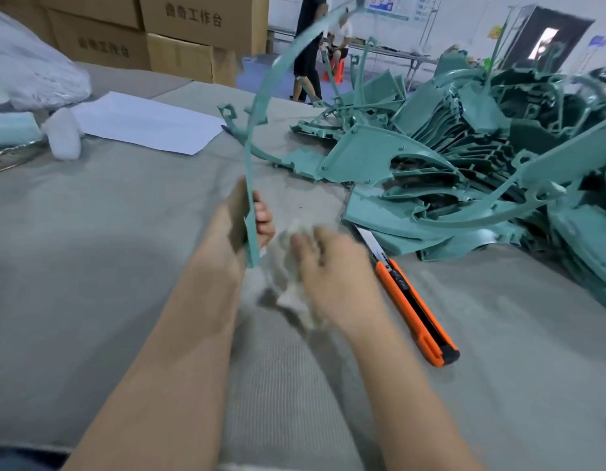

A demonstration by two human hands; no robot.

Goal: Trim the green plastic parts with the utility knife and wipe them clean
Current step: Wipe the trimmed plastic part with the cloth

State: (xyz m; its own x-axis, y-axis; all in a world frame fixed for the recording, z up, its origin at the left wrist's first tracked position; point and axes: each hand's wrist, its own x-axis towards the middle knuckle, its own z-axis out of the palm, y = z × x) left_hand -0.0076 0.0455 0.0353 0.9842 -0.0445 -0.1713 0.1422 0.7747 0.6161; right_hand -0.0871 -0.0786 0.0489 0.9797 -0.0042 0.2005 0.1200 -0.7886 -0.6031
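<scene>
Found left hand (233,226) gripping the lower end of one curved part (252,232), held upright above the table (91,249) with the arc rising toward the far side. Found right hand (332,270) blurred, apparently closed around a bunched rag (288,283) just beside that lower end. Cannot confirm contact between rag and part.

Located knife (413,300) lying on the table just right of the right hand, gripped by neither hand, with blade out and blade end just beside the pile (464,171).

Judged step in hand: wiping, not trimming. Judged trimming of this part probably done, going by the knife at rest and the rag in use. Cannot verify from the edges, too fine to make out.

Noted pile of green parts heaped at right, well apart from the left hand. Cannot tell trimmed from untrimmed there, nor where finished parts go.

Assessed overall progress as indeterminate, likely far from complete: one part under treatment, many more apparently waiting.

Noted also paper (148,122) on the table's far side, boxes (179,35) behind.
</scene>
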